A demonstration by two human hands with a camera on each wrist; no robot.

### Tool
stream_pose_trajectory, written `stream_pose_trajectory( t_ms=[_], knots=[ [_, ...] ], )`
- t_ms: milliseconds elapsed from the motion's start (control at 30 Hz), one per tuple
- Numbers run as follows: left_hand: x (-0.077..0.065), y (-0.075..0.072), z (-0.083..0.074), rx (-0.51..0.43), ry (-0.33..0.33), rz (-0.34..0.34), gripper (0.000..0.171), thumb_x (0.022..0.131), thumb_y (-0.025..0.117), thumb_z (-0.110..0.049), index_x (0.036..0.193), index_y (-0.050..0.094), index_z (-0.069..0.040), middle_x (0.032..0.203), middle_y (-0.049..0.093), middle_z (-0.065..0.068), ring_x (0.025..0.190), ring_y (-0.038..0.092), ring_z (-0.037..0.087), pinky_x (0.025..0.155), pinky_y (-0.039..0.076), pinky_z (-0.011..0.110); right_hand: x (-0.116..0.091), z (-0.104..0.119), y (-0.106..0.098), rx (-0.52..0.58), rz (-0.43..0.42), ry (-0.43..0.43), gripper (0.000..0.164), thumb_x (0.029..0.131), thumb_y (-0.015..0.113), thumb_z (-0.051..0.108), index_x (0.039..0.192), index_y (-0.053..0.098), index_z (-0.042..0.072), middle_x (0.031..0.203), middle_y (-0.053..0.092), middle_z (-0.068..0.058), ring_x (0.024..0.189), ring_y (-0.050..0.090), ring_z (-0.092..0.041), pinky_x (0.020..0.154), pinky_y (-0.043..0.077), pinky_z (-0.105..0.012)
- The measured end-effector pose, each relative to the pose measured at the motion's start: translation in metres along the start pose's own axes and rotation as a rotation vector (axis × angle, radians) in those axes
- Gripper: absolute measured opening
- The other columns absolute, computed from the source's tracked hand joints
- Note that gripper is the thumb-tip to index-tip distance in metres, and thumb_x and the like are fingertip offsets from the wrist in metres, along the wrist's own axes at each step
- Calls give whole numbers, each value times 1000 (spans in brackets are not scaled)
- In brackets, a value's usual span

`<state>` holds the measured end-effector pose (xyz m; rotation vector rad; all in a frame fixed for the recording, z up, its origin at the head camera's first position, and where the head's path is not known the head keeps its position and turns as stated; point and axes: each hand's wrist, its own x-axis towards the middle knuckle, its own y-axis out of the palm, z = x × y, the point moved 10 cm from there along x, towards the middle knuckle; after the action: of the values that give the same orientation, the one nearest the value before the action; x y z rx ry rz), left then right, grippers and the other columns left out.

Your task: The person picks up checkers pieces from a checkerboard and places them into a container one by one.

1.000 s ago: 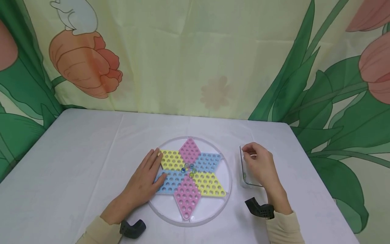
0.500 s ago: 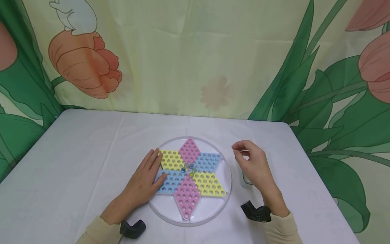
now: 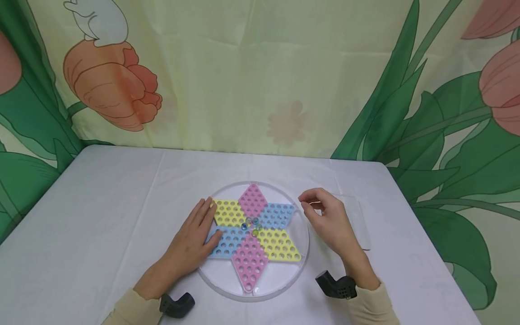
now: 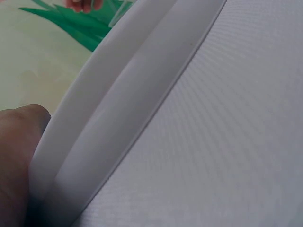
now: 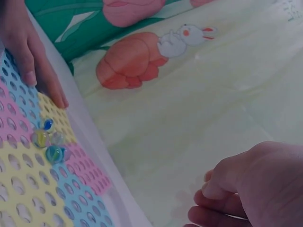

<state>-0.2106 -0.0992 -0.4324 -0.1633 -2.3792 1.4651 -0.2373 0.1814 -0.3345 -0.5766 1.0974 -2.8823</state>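
Note:
A round Chinese checkers board [image 3: 250, 266] with a pink, yellow and blue star lies on the table. Several glass marbles [image 3: 255, 233] sit clustered at its centre, also seen in the right wrist view. My left hand [image 3: 191, 241] rests flat on the board's left side, fingers straight over the yellow and blue points. My right hand [image 3: 327, 216] hovers just off the board's right rim, thumb and forefinger pinched together around what seems to be a marble, hidden by the fingertips. In the right wrist view the right hand [image 5: 255, 184] shows its curled fingers.
A clear rectangular box [image 3: 360, 221] stands right of the board, partly covered by the right hand and forearm. Black camera mounts [image 3: 336, 285] are strapped to both wrists. A white cloth covers the table [image 3: 105, 216]; a printed curtain [image 3: 227, 90] hangs behind it.
My right hand has lifted out of the clear box and moved left to the board's right edge, fingertips staying pinched. The left hand and the marbles on the board have kept their places.

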Motion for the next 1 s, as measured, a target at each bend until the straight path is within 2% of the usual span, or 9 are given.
stream_pose_trajectory(
  t_ms=[700,1000],
  knots=[
    [0,1,-1,12,1,-1,71,97,57,-34,153,32,2,164,21,17,153,16,35,122,22,53,-5,19,31,98,88,-103,14,91,64,-1,99,67,10,101,69,1,93,65,-11,85,58,-31],
    [0,1,0,14,0,-2,71,97,58,-34,153,32,2,164,22,17,153,16,35,122,23,53,-12,31,62,116,176,-169,13,91,64,-1,101,67,6,101,69,-1,91,64,-9,83,58,-29]
  ],
)
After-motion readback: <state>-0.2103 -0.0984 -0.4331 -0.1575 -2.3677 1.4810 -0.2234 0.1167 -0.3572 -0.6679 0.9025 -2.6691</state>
